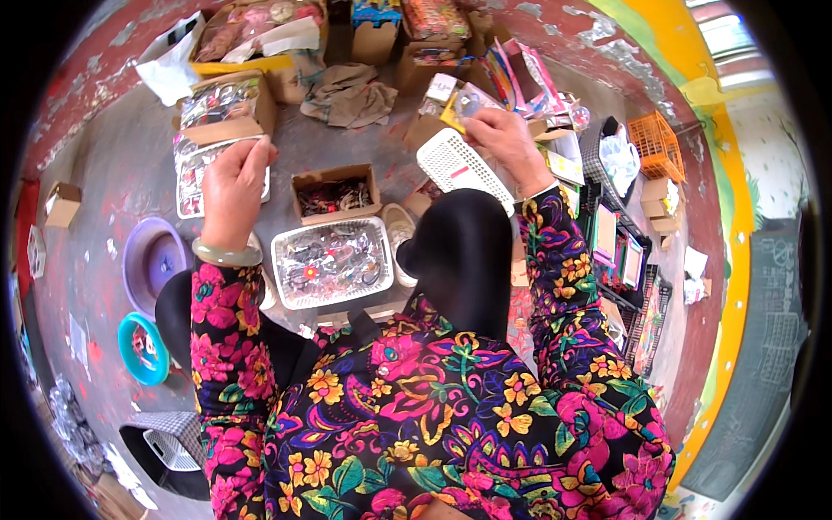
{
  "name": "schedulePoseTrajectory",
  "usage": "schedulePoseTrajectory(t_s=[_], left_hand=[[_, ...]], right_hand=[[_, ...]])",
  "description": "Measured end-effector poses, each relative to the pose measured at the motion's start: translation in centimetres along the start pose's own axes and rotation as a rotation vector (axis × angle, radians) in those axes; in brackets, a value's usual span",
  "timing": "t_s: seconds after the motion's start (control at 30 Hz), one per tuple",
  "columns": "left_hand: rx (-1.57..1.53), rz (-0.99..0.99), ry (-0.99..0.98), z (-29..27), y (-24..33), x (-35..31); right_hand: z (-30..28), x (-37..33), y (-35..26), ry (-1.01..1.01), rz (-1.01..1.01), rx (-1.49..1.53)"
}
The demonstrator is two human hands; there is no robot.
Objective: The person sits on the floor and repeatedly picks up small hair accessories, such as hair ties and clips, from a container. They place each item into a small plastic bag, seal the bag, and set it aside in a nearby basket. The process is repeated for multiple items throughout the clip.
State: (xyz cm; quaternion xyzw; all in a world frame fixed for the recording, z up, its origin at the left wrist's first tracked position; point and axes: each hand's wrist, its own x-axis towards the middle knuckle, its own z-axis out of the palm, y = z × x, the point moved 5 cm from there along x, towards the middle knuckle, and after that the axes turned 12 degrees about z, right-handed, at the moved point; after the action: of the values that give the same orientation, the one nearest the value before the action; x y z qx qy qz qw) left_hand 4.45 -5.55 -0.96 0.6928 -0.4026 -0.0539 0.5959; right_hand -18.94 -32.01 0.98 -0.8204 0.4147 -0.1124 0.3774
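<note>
My left hand (232, 191), a bangle at its wrist, is raised with its fingers curled into a fist; whether anything is in it cannot be made out. Behind it is a white basket (185, 204) holding small packets. My right hand (510, 149) is closed, its fingertips pinching what looks like a clear plastic packet with a yellow part (452, 116). A white perforated basket (455, 165) shows just below that hand. Between my legs stands another white basket (282, 282), filled with clear-wrapped small items. Beyond it sits an open cardboard box (374, 204) of small dark and reddish pieces.
On the left floor stand a purple basin (132, 260) and a teal basin (130, 364). Filled cartons (377, 42) and a crumpled brown sack (348, 94) lie at the back. An orange crate (656, 143) and black crates (598, 227) line the right side.
</note>
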Motion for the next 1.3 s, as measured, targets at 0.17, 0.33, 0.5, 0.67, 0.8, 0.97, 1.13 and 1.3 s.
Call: schedulePoseTrajectory(t_s=[0.17,0.33,0.5,0.67,0.8,0.97,1.13,1.3], left_hand=[[-0.092,-0.115,-0.015,0.7,-0.3,-0.3],[-0.031,-0.100,-0.056,1.1,-0.2,-0.6],[0.001,-0.082,-0.095,2.0,-0.2,-0.8],[0.031,-0.069,-0.129,3.0,-0.3,-1.0],[0.060,-0.071,-0.159,3.3,-0.2,-0.8],[-0.037,-0.272,-0.248,3.5,-0.6,-1.3],[-0.833,-0.598,-0.164,5.7,-0.2,-2.3],[-1.225,-0.558,-0.025,4.6,0.7,-1.4]], right_hand=[[-2.0,-0.1,16.1,0.166,0.338,-0.120],[3.3,-0.9,23.9,0.076,0.394,-0.596],[6.5,-1.3,25.3,0.186,0.700,-0.581],[7.2,-0.5,28.2,0.170,0.822,-0.556],[6.8,0.2,27.7,0.065,0.533,-0.662],[3.0,0.9,17.9,0.180,0.441,-0.196],[3.2,1.2,1.3,0.083,0.024,0.193],[9.1,-2.4,-12.0,-0.259,-0.163,0.600]])
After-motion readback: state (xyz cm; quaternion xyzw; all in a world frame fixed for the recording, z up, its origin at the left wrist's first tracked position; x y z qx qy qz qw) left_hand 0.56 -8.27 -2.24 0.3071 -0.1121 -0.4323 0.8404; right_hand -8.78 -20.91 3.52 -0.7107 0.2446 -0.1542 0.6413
